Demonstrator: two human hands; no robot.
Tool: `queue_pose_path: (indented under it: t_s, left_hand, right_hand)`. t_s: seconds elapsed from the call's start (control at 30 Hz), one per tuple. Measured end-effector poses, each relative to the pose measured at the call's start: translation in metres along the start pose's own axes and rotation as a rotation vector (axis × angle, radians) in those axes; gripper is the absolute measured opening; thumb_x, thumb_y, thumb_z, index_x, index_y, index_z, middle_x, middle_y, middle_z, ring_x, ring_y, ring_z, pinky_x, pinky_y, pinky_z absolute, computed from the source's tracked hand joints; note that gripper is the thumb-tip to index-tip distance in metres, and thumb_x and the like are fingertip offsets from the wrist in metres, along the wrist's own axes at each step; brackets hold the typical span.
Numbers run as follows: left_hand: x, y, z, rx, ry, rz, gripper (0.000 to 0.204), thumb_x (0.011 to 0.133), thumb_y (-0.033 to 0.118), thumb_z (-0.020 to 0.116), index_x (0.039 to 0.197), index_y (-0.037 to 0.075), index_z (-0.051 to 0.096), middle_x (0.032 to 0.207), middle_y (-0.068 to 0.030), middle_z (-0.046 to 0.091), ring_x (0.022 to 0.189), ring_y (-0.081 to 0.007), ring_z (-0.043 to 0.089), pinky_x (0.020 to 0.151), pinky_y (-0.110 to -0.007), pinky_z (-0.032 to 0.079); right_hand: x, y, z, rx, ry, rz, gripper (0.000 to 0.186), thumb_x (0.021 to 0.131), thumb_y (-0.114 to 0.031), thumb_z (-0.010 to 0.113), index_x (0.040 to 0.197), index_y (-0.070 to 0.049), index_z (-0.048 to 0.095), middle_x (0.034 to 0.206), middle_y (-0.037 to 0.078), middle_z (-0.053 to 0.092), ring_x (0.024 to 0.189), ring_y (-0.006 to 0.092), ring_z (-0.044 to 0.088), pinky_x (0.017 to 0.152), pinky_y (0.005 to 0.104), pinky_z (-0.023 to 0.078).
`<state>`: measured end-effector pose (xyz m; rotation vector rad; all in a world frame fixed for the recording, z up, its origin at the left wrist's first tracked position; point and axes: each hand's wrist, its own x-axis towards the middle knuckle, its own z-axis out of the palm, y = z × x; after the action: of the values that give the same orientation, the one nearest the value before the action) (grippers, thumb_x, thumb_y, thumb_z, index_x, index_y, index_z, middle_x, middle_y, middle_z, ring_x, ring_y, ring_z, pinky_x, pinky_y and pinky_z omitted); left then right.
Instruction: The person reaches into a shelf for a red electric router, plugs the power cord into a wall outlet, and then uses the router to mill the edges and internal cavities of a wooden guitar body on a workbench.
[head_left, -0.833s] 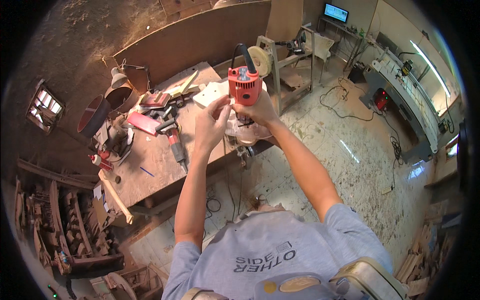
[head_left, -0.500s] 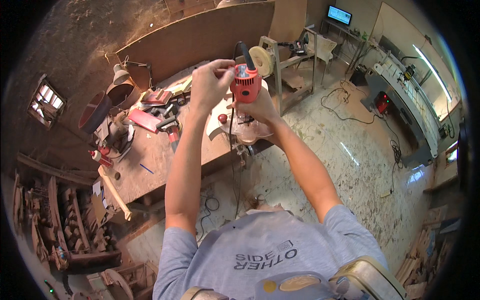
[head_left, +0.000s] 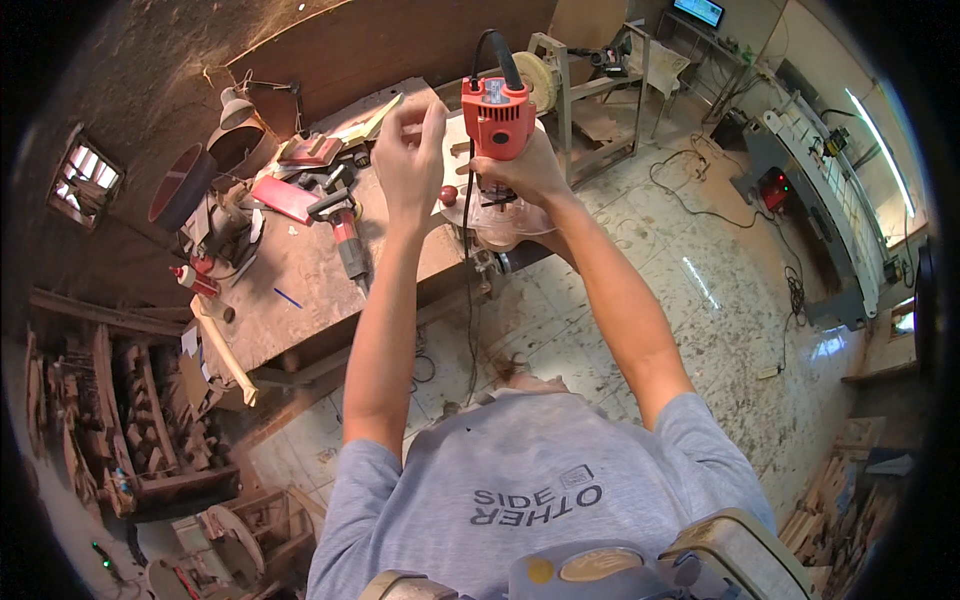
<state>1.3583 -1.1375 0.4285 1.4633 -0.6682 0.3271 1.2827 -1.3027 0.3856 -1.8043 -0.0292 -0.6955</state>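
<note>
The right hand (head_left: 525,170) is clamped around the body of a red trim router (head_left: 497,118), held upright above the far edge of the surface (head_left: 300,270). The left hand (head_left: 410,160), at nine o'clock from the router, has its fingers curled loosely together; whether it pinches anything is hard to make out. The router's clear base (head_left: 505,222) partly hides the workpiece beneath. A drill (head_left: 345,235) lies on the dusty surface; cables trail across the tiled floor (head_left: 640,290).

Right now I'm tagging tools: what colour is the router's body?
Red-orange router, held by the right hand; head view.
</note>
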Motion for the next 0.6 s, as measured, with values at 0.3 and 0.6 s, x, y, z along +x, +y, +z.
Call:
queue_pose_path:
  t_s: [0.3, 0.6]
  left_hand:
    - [-0.104, -0.059, -0.029, 0.319, -0.306, -0.040, 0.042, 0.085, 0.024, 0.082, 0.116, -0.002, 0.070, 0.106, -0.0172, 0.070, 0.093, -0.0245, 0.070, 0.087, -0.038, 0.056]
    - [-0.056, -0.079, -0.034, 0.669, -0.873, 0.327, 0.092, 0.065, 0.047, 0.095, 0.143, 0.008, 0.064, 0.147, -0.0133, 0.060, 0.136, -0.0339, 0.054, 0.118, -0.048, 0.042]
  right_hand:
    - [-0.018, -0.024, 0.004, -0.036, 0.055, -0.017, 0.041, 0.076, -0.020, 0.089, 0.107, -0.003, 0.069, 0.094, 0.002, 0.073, 0.083, 0.0103, 0.066, 0.075, 0.0308, 0.056]
    - [-0.029, -0.016, 0.002, -0.070, 0.101, -0.014, 0.041, 0.076, -0.019, 0.089, 0.109, -0.003, 0.070, 0.099, 0.003, 0.073, 0.086, 0.0106, 0.066, 0.078, 0.0311, 0.056]
